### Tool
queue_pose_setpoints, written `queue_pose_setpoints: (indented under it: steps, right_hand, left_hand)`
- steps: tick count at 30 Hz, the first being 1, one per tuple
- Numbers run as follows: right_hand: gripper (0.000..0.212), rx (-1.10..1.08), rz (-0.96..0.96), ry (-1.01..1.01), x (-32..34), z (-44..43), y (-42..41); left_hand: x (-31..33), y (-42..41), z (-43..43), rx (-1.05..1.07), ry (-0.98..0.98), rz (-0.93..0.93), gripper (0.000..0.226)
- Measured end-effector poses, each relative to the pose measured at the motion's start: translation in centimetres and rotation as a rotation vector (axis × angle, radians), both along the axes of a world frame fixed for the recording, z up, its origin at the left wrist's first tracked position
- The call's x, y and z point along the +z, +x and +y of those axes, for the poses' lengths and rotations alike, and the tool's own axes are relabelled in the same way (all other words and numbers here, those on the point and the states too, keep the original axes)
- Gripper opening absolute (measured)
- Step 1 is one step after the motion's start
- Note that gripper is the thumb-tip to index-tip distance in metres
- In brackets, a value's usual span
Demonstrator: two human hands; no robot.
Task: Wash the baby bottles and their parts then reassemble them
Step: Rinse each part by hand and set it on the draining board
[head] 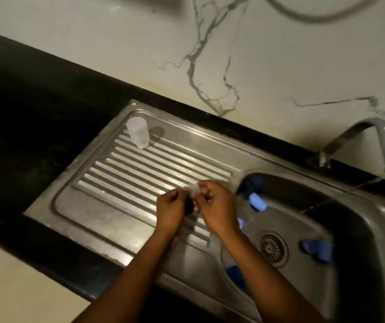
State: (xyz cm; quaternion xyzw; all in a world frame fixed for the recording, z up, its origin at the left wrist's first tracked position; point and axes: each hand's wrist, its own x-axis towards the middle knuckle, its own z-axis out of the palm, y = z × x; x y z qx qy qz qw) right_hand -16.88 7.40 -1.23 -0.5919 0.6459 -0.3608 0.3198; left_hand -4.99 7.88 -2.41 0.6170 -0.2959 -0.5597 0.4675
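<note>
From the head view, the left hand (170, 206) and right hand (217, 206) are together above the ribbed steel drainboard (128, 173), near the basin (350, 217) edge, both pinching a small clear part (193, 188). The ribbed surface lies open to their left. A clear plastic bottle (137, 134) stands at its far corner; blue parts (258, 201) lie in the basin

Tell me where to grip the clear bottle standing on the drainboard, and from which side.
Grip the clear bottle round its middle: it stands upright, a plain cylinder. Come from the near right, across the drainboard, probably easiest, since the sink rim lies close behind and left of it.
</note>
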Motion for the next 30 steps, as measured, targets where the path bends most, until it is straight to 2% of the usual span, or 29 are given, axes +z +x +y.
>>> queue_pose_setpoints:
  steps: [4, 8, 13, 17, 20, 26, 30]
  right_hand:
    - [0.014, 0.076, -0.100, 0.047, -1.4, -6.0, 8.6]
    - [0.017, 0.062, -0.034, 0.001, -3.1, -9.3, 15.0]
    - [0.015, -0.073, 0.102, -0.018, -5.2, -11.5, 18.7]
    - [0.012, -0.123, 0.210, -0.154, -5.2, -12.0, 19.2]
    - [0.013, -0.138, 0.197, -0.227, -5.3, -11.9, 19.0]
    - [0.013, -0.113, 0.173, -0.070, -6.1, -11.6, 18.7]
    - [0.014, -0.094, 0.072, -0.034, -5.8, -10.7, 16.8]
  left_hand:
    - [-0.5, 7.7, -4.3, 0.095, -0.040, -0.072, 0.021]
    - [-1.2, 13.2, -7.4, 0.115, -0.097, -0.484, 0.022]
    - [-2.6, 15.2, -9.0, -0.006, -0.251, -0.740, 0.026]
    - [-3.1, 15.3, -9.9, -0.012, -0.223, -0.741, 0.027]
    - [-3.0, 15.0, -9.9, -0.025, -0.233, -0.755, 0.028]
    - [-2.8, 14.5, -9.6, -0.030, -0.194, -0.775, 0.030]
    - [-2.3, 13.2, -8.3, -0.070, -0.224, -0.857, 0.030]
